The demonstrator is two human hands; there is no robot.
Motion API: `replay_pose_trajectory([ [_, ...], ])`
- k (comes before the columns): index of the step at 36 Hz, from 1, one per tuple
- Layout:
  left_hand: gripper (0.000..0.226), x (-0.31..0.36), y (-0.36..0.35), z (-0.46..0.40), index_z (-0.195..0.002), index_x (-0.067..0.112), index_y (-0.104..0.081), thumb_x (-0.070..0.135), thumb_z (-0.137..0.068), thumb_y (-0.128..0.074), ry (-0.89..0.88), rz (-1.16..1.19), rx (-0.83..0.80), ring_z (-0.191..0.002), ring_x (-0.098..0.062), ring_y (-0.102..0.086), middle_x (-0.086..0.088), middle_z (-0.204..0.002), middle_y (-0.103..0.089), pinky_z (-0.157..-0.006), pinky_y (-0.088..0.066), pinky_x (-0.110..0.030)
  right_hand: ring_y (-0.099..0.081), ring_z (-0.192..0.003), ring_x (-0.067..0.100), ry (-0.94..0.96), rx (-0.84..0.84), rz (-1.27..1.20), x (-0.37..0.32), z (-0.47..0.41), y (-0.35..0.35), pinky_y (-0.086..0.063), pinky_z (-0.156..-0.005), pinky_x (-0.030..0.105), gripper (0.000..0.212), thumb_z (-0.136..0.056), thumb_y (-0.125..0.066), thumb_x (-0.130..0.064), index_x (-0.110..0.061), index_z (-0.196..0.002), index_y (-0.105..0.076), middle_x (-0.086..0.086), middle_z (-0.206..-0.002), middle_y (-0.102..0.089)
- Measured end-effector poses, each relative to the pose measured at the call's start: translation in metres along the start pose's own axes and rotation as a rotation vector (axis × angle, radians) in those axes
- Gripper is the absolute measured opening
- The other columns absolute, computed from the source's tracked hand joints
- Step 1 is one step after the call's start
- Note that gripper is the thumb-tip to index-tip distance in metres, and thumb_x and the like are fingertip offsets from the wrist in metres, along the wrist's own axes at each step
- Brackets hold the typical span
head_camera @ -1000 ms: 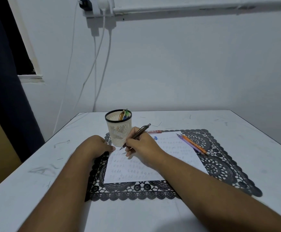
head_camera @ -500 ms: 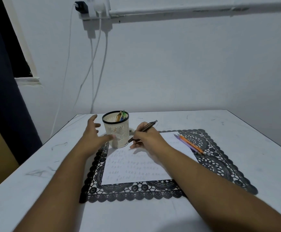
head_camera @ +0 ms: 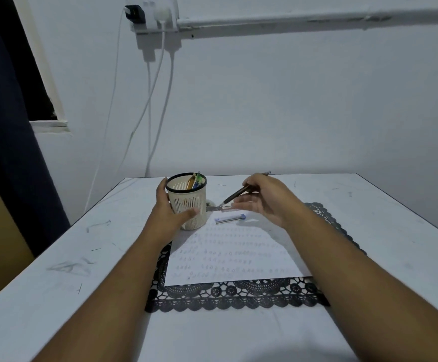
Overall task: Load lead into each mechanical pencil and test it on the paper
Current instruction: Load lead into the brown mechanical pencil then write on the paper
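My right hand (head_camera: 263, 198) holds a dark mechanical pencil (head_camera: 235, 195) above the top of the paper (head_camera: 235, 253), its tip pointing down and left toward the cup. My left hand (head_camera: 169, 207) grips the side of a cream slotted pencil cup (head_camera: 188, 202), thumb in front and fingers behind. Several pens or pencils (head_camera: 195, 180) stand in the cup. A small lead tube (head_camera: 229, 218) with a blue end lies on the paper's top edge. The paper carries rows of small pencil marks.
The paper lies on a black lace placemat (head_camera: 238, 296) on a white table (head_camera: 56, 283) marked with scratches. My right forearm hides the mat's right part. White cables (head_camera: 158, 100) hang down the wall behind the table from a socket.
My left hand left the paper and closed around the cup. My right hand lifted the pencil off the paper and drew back to the right, uncovering the lead tube.
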State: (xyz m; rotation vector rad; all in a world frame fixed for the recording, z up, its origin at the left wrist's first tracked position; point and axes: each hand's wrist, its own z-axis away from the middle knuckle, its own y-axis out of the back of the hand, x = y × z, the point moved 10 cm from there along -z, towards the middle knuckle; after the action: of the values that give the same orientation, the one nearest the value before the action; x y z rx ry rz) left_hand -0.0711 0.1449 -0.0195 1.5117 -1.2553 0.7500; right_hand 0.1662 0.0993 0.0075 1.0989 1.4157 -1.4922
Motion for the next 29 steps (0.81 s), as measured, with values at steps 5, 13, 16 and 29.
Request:
replay_pose_trajectory([
  [5, 0.099, -0.007, 0.007, -0.005, -0.156, 0.034, -0.022, 0.015, -0.083, -0.086, 0.008, 0.006, 0.025, -0.113, -0.011, -0.062, 0.012, -0.128, -0.059, -0.086, -0.05, -0.028, -0.073, -0.077, 0.03, 0.26, 0.204, 0.082, -0.048, 0.01, 0.029, -0.066, -0.081, 0.042, 0.015, -0.099, -0.058, 0.007, -0.004, -0.107, -0.056, 0.021, -0.099, -0.065],
  [13, 0.101, -0.012, 0.008, -0.01, -0.155, 0.035, -0.022, 0.016, -0.081, -0.088, 0.001, -0.027, 0.042, -0.116, -0.015, -0.061, 0.006, -0.132, -0.057, -0.082, -0.049, -0.024, -0.076, -0.075, 0.027, 0.694, 0.576, 0.191, -0.129, 0.046, 0.094, -0.066, -0.074, 0.044, 0.015, -0.103, -0.058, -0.005, -0.017, -0.111, -0.064, 0.007, -0.098, -0.075],
  [16, 0.101, -0.012, 0.008, -0.01, -0.156, 0.034, -0.023, 0.016, -0.081, -0.088, -0.004, -0.029, 0.041, -0.116, -0.016, -0.06, 0.005, -0.133, -0.057, -0.08, -0.048, -0.022, -0.074, -0.076, 0.021, 0.771, 0.552, 0.29, -0.146, 0.052, 0.082, -0.064, -0.066, 0.037, 0.02, -0.103, -0.058, -0.008, -0.02, -0.116, -0.068, 0.001, -0.094, -0.076],
  [29, 0.1, -0.008, 0.001, -0.008, -0.156, 0.03, -0.022, 0.013, -0.082, -0.087, -0.007, -0.012, 0.023, -0.118, -0.017, -0.059, 0.007, -0.132, -0.056, -0.092, -0.05, -0.031, -0.069, -0.081, 0.013, 0.902, 0.246, 0.68, -0.135, 0.021, -0.066, -0.057, -0.078, 0.034, 0.022, -0.094, -0.07, -0.024, -0.027, -0.115, -0.078, -0.017, -0.096, -0.075],
])
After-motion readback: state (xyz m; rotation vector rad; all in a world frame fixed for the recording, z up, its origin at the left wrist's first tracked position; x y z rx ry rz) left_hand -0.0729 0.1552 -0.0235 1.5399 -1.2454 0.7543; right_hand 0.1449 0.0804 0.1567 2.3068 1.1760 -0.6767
